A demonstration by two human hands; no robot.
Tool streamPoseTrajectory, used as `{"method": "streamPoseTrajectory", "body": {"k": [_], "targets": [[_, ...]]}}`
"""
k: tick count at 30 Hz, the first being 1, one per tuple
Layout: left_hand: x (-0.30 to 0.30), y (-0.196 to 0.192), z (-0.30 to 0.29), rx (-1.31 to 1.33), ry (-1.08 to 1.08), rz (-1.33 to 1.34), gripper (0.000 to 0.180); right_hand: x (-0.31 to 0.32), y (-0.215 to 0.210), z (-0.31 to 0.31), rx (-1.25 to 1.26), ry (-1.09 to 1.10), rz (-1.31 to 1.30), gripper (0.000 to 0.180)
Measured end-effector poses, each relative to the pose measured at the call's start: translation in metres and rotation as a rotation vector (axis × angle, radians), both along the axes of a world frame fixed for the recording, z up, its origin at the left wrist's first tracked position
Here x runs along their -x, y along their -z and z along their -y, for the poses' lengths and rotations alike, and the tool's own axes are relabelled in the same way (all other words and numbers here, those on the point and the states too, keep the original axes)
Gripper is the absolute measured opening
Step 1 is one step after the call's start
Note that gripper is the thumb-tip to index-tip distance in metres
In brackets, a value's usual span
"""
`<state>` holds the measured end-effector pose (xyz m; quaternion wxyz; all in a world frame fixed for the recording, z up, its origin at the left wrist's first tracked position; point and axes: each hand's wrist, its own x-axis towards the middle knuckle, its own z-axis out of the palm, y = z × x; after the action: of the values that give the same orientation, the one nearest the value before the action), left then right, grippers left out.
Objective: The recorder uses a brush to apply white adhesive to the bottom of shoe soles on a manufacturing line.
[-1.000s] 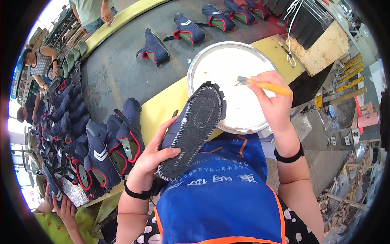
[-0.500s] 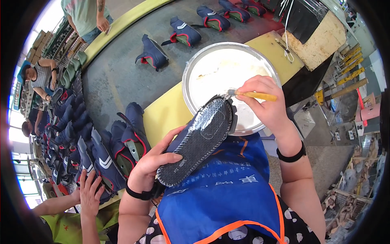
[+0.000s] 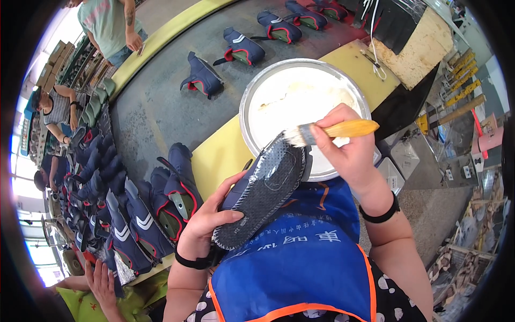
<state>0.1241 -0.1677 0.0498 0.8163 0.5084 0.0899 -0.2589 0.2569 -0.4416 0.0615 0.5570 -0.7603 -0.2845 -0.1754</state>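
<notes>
Brush (image 3: 343, 129) has turned broad-side since the earlier frame, bristles (image 3: 294, 136) at the far end of the shoe (image 3: 256, 206). Left hand (image 3: 211, 217) grips it sole-up by the basin (image 3: 243, 110); right hand (image 3: 347, 150) clasps the brush. Overloaded bristles could smear white liquid (image 3: 298, 91) onto the navy upper (image 3: 234, 196).
</notes>
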Motion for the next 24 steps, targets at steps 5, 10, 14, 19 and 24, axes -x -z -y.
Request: {"method": "streamPoseTrajectory", "body": {"k": [5,10,14,19,24], "targets": [[0.003,0.007,0.003,-0.143,-0.022,0.128,0.094,0.007,0.002,-0.008,0.066,0.145,-0.106,0.012],[0.007,0.007,0.005,-0.188,-0.061,0.135,0.095,0.010,0.000,-0.007,-0.060,0.162,-0.115,0.012],[0.008,0.010,0.009,-0.142,-0.158,0.157,0.096,0.021,0.005,-0.021,-0.171,0.120,-0.194,0.016],[0.006,0.020,0.007,-0.182,-0.190,0.215,0.096,0.024,0.001,-0.010,0.072,0.154,-0.286,0.017],[0.005,0.026,0.007,-0.212,-0.131,0.318,0.095,0.011,0.005,-0.013,-0.087,0.168,-0.093,0.017]]}}
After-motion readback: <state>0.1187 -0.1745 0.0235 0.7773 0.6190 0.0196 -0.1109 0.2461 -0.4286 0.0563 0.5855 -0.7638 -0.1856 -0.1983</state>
